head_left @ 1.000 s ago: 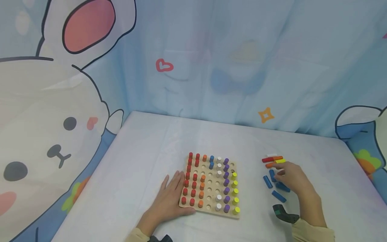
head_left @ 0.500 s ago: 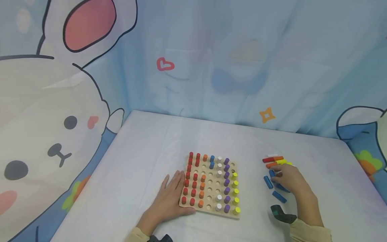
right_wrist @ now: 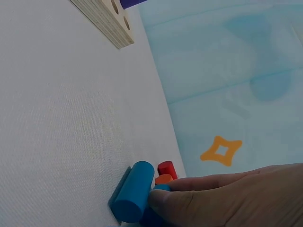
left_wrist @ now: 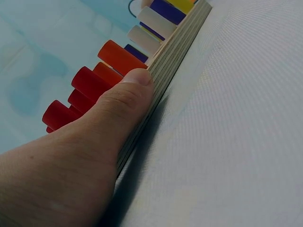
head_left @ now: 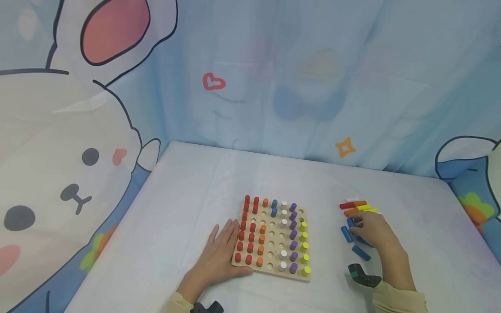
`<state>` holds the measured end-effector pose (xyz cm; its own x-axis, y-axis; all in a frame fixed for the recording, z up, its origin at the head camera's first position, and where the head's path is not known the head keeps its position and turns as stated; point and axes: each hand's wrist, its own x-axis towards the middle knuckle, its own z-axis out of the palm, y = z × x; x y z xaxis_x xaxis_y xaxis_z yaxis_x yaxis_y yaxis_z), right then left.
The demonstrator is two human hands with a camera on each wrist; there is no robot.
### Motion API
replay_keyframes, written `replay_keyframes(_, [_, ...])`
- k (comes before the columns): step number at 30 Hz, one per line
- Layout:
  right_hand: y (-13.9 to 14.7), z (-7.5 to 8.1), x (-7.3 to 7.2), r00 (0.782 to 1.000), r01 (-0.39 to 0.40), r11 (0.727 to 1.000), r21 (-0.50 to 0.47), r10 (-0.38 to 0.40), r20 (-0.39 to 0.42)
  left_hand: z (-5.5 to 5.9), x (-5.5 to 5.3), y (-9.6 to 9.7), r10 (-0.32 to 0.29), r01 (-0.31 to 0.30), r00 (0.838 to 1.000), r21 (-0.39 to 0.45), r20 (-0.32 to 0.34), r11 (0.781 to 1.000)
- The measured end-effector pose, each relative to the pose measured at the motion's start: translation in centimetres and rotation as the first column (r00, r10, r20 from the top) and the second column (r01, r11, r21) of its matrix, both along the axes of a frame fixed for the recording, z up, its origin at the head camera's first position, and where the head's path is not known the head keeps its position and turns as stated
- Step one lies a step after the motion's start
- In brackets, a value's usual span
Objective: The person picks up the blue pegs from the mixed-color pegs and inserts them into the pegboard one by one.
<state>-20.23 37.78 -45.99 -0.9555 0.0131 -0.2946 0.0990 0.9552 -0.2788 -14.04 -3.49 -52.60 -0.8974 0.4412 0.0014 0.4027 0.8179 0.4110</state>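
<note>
A square wooden peg board [head_left: 275,234] stands on the table, with red, orange, blue, white, purple and yellow pegs upright in its holes. My left hand [head_left: 219,256] lies against its left side with fingers straight; the thumb [left_wrist: 128,99] touches the front edge. Right of the board, my right hand [head_left: 373,228] pinches a blue peg [right_wrist: 162,187] between thumb and forefinger, low over the cloth. Another blue peg [right_wrist: 135,191] lies right beside it. More blue pegs [head_left: 361,253] lie under and near the hand, partly hidden by it.
Beyond the right hand, red [head_left: 346,205], orange, yellow and white pegs lie loose in a small group. White cloth [head_left: 195,182] covers the table. A light blue printed curtain [head_left: 250,78] hangs along the back. Both wrists carry dark devices.
My right hand has shifted slightly left and toward me, with its fingers closing on a blue peg. A yellow peg behind it shows more. My left hand and the board stay put.
</note>
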Motion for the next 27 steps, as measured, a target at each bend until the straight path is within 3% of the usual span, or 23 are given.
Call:
replay_keyframes(12, [-0.32, 0.25, 0.12, 1.0, 0.03, 0.999, -0.036, -0.03, -0.007, 0.2, 0.07, -0.03, -0.003, 0.003, 1.0, -0.005, 0.017, 1.0])
replay_keyframes(27, [-0.86, 0.04, -0.04, 0.998, 0.048, 0.997, -0.055, -0.051, -0.041, -0.21, -0.04, -0.08, -0.004, 0.004, 1.0, 0.009, -0.008, 1.0])
